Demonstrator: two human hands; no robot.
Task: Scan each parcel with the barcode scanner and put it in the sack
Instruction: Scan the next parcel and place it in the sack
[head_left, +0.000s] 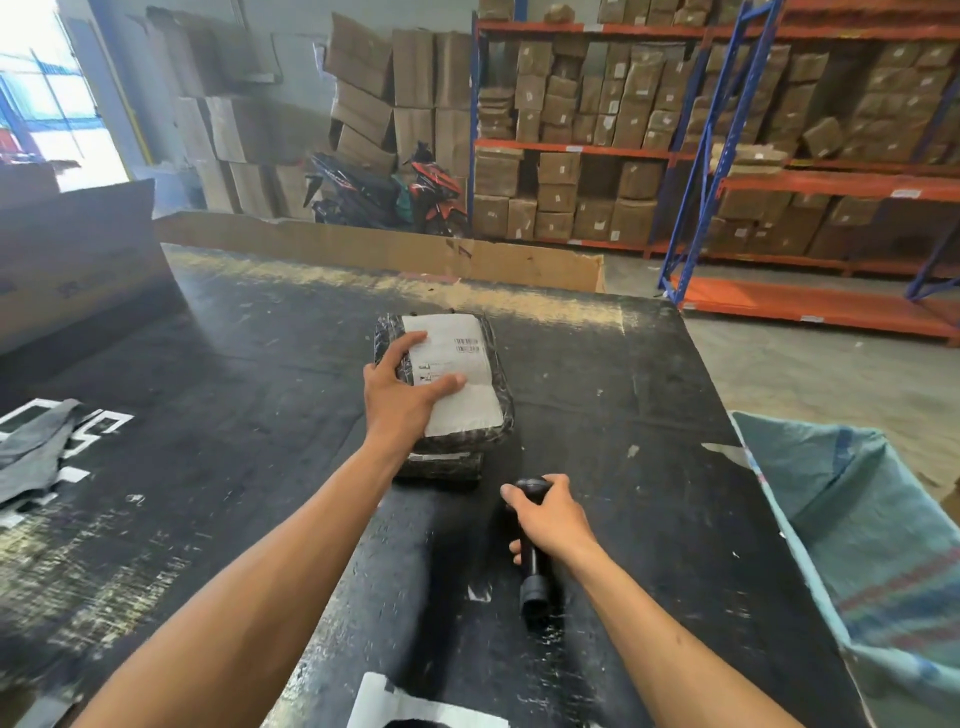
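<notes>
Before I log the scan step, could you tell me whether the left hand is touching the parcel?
Touching. The head view shows the left hand lying on the parcel, fingers and thumb spread across its white label.

Single head-worn wide-angle view, looking forward and down over black table (597, 364), close to both forearms; warehouse shelving (727, 150) far behind.

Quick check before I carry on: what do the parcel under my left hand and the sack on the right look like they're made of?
Parcel: seemingly dark glossy plastic wrap, wrinkled and shiny at its edges, with a matte white paper label on top. Sack: probably woven plastic fabric, pale teal with red and blue stripes, limp and creased; the weave itself is too blurred to confirm.
</notes>
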